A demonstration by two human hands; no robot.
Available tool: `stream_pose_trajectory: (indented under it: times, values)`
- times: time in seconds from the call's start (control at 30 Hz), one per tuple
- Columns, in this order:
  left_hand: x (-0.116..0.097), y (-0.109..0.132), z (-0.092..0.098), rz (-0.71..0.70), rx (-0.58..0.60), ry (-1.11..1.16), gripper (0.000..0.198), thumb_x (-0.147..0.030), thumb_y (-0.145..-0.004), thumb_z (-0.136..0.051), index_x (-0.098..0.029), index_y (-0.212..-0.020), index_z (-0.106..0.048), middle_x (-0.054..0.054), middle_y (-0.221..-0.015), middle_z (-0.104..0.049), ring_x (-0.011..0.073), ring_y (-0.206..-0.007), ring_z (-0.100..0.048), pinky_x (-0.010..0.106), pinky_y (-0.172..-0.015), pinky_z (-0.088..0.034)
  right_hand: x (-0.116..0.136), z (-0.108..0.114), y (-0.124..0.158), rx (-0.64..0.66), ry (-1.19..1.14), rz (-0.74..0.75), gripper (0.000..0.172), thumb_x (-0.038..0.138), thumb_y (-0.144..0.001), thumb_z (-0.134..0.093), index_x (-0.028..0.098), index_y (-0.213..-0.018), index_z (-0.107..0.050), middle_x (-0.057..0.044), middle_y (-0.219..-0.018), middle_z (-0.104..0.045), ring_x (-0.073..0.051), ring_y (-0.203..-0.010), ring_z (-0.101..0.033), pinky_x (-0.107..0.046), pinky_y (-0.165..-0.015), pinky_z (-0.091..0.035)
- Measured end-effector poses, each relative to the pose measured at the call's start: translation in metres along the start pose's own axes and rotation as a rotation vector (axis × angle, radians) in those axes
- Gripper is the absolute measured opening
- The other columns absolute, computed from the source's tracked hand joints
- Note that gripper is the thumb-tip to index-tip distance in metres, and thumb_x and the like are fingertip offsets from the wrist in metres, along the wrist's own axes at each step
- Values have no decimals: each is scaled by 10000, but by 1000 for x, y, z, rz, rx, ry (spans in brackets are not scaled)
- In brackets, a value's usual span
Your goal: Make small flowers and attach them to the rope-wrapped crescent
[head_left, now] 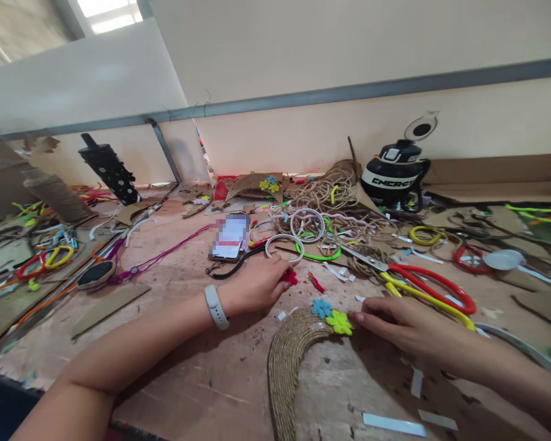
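Observation:
A curved, twine-wrapped crescent lies on the table in front of me. At its upper end sit a blue fuzzy flower and a yellow-green fuzzy flower. My left hand, with a grey band on the wrist, is closed on a red fuzzy piece above the crescent; the fingers partly hide its shape. My right hand is just right of the yellow-green flower, fingers loosely bent and apart, the thumb tip close to a petal. Between the hands lies a small red and green fuzzy scrap.
Beyond my hands lie a phone, white rings and tangled twine. Red-and-yellow-handled scissors rest behind my right hand. A black jug and a dark flowered bottle stand farther back. White strips lie in front.

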State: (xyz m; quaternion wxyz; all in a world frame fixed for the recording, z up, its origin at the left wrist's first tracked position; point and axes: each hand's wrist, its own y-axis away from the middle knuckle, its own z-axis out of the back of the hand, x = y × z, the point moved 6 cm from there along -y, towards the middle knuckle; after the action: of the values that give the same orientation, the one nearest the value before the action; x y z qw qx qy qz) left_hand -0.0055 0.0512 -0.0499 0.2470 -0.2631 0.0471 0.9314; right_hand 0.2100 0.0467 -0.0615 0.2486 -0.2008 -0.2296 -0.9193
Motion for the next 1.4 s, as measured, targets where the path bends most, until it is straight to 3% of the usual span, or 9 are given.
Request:
stream_pose_trajectory:
  times: [0.1,0.2,0.4,0.53,0.6,0.77,0.97,1.13,1.4]
  values:
    - [2,-3,6,-8,-52,-19,180,-270,-840,-608,-142,-967,-605,88,-993,-590,186,-852,-560,330,-801,-465,2,1,1,-9,32,0,455,578,-877,-447,191,-675,-577,-27,-650,-618,-173,-607,-549,-273,-538,-345]
    - [8,-2,14,47,-68,154,194,-294,-818,-647,-140,-936,-643,79,-986,-623,155,-801,-576,286,-717,-473,2,-3,2,48,42,-35,482,599,-870,-442,188,-662,-583,-24,-626,-617,-166,-581,-545,-264,-517,-329]
    - [-1,8,7,121,191,621,237,-315,-823,-648,-134,-969,-696,52,-873,-704,113,-695,-613,216,-608,-477,4,-1,2,21,167,-33,454,555,-886,-430,197,-664,-603,-38,-623,-641,-172,-562,-554,-264,-498,-301]
    - [-20,20,-9,113,457,643,280,-344,-890,-559,-143,-1037,-686,51,-834,-698,105,-646,-610,206,-576,-477,17,13,8,-185,237,24,353,494,-876,-481,204,-711,-595,-43,-626,-653,-183,-559,-570,-268,-503,-313]
    - [-28,22,-12,96,509,596,275,-326,-917,-511,-139,-1042,-669,44,-806,-687,99,-615,-595,206,-571,-469,29,18,14,-312,169,112,310,461,-900,-462,206,-807,-612,-36,-653,-670,-178,-577,-592,-268,-531,-361]
    - [-46,21,-5,-113,403,293,205,-232,-914,-511,-134,-1024,-655,52,-926,-676,129,-814,-593,218,-732,-446,58,-4,22,-293,-18,401,270,334,-949,-415,199,-1014,-640,-72,-914,-733,-180,-789,-674,-263,-663,-466]
    - [-51,22,-9,-104,355,268,188,-225,-901,-549,-111,-993,-667,68,-933,-684,140,-821,-596,224,-740,-446,60,-34,17,-206,-94,415,242,306,-939,-458,200,-922,-675,-44,-808,-727,-167,-725,-665,-249,-630,-463]
    - [-43,20,-13,14,313,383,200,-262,-893,-574,-106,-940,-691,53,-861,-707,119,-747,-607,198,-654,-443,57,-22,17,-278,-76,379,219,279,-923,-475,197,-881,-674,-33,-779,-721,-159,-701,-658,-247,-614,-456]
    - [-41,16,-17,-2,307,414,181,-236,-883,-579,-112,-936,-701,56,-891,-712,125,-782,-620,212,-705,-458,60,-16,21,-334,27,398,168,304,-895,-530,191,-907,-653,-18,-714,-672,-139,-609,-602,-234,-546,-412]
